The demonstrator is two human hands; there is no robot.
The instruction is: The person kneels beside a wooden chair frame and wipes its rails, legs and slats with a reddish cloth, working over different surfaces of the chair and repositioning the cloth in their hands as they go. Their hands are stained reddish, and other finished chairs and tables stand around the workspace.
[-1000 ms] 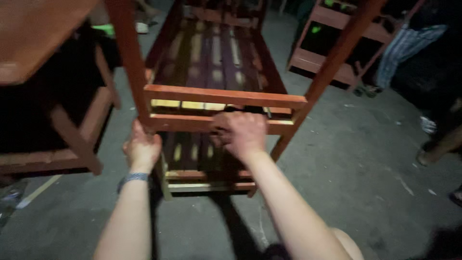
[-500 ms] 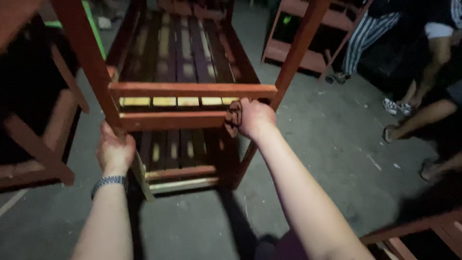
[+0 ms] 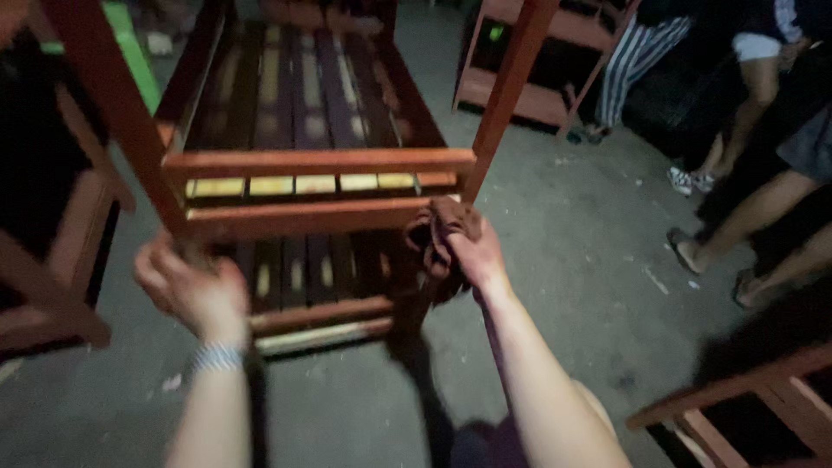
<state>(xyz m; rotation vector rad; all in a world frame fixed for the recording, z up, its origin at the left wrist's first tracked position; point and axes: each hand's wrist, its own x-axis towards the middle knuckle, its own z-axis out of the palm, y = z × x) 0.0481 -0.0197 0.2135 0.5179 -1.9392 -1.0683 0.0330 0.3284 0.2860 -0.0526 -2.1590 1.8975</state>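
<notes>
Two hands work at a red-brown wooden frame that stands on the concrete floor; the right hand (image 3: 472, 251) is clenched round a dark, bunched cloth (image 3: 433, 243) and presses it against the right end of the frame's lower front rail (image 3: 303, 218), just beside the right post (image 3: 511, 82); the cloth hangs down a little below the rail and hides part of the fingers. The left hand (image 3: 186, 286) is below the left end of the same rail, near the left post (image 3: 113, 108); its fingers are curled, but the blur leaves it unclear whether they grip the wood or only touch it; a pale banded strap (image 3: 217, 355) circles that wrist. Above the lower rail runs a second, upper rail (image 3: 321, 160), parallel to it, and between the two a row of pale yellowish slat ends shows; behind and under the rails dark slats (image 3: 299, 87) run away from the person toward the far end of the frame (image 3: 399, 95); two low bars close the near bottom of the frame between the forearms. Outward from the frame, the grey floor (image 3: 563, 260) spreads to the right; more red-brown wooden frames stand at the left edge, at the far right top and at the lower right corner; the bare legs and shoes of other people (image 3: 737, 217) stand on the floor at the right edge, well apart from the hands.
</notes>
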